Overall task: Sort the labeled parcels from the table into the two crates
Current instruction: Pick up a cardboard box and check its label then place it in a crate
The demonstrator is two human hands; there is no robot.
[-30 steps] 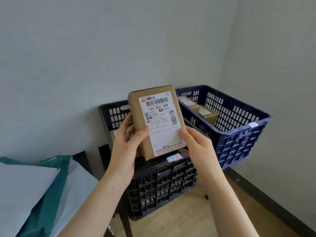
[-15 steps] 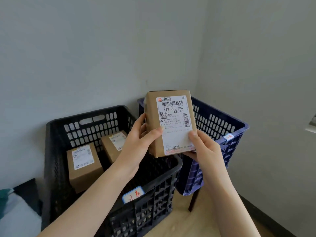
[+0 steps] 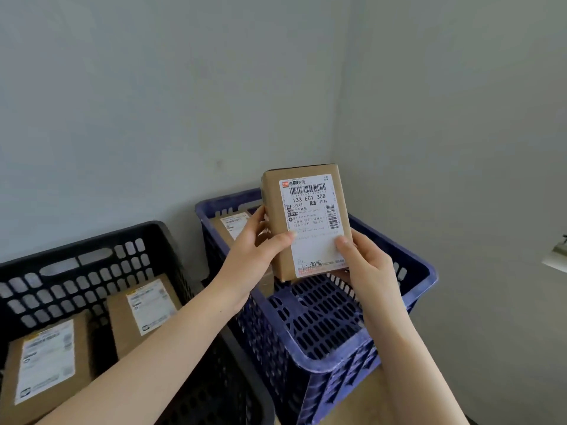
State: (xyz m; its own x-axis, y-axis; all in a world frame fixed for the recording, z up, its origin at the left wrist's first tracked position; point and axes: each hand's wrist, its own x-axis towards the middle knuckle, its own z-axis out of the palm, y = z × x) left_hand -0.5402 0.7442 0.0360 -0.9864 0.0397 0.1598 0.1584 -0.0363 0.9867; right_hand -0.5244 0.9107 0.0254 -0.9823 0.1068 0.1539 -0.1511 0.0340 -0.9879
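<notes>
Brown parcel (image 3: 306, 222) is being held upright over the blue crate (image 3: 425, 271), label facing the person. Left hand (image 3: 248, 256) is gripping its left edge, thumb on the label; right hand (image 3: 365, 265) is pinching the lower right corner. Black crate (image 3: 92, 240) alongside is holding two boxes (image 3: 46, 363).

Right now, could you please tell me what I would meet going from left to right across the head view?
Far-left parcel in the black crate, second parcel beside it, left hand, held parcel, right hand.
</notes>
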